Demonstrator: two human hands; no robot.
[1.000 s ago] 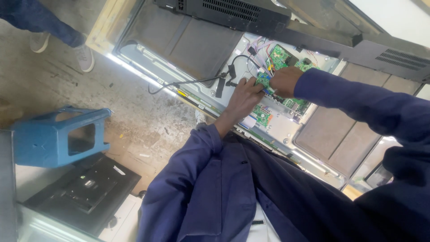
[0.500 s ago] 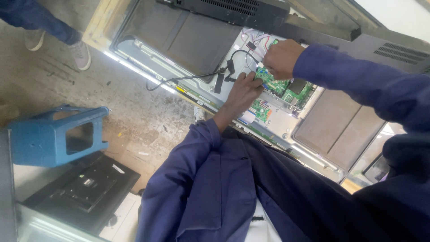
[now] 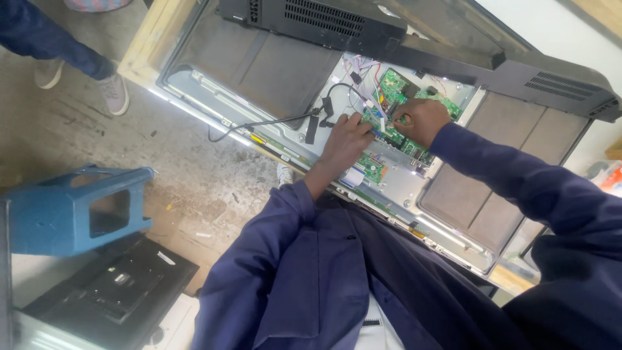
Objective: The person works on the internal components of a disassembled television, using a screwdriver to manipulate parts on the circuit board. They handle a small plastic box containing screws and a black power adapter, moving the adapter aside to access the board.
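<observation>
- Both hands are down on the green circuit board [image 3: 389,110] that's mounted in the open metal back of a flat-screen TV [image 3: 272,71]. The board sits right under and between the two hands, poking out above and below them.
- Left hand [image 3: 348,139] is curled with the fingertips pressed onto the board's near edge. Whether it's pinching anything is too small to make out.
- Right hand [image 3: 421,121] is just beside the left, fingers bent in a loose fist on the board's middle. There's a bit of white at its fingertips but honestly can't tell what it is or if it's gripped.
- A black cable [image 3: 259,123] trails off from just left of the left hand across the panel edge.
- The black plastic rear cover [image 3: 363,26] of the set is propped up beyond both hands.
- Well off to the left of the hands, a blue plastic stool [image 3: 71,214] lies tipped on the concrete floor [image 3: 175,168], with another black TV back panel [image 3: 110,291] next to it.
- Somebody else's shoe [image 3: 115,93] and trouser leg show up top left, well apart from the work.
</observation>
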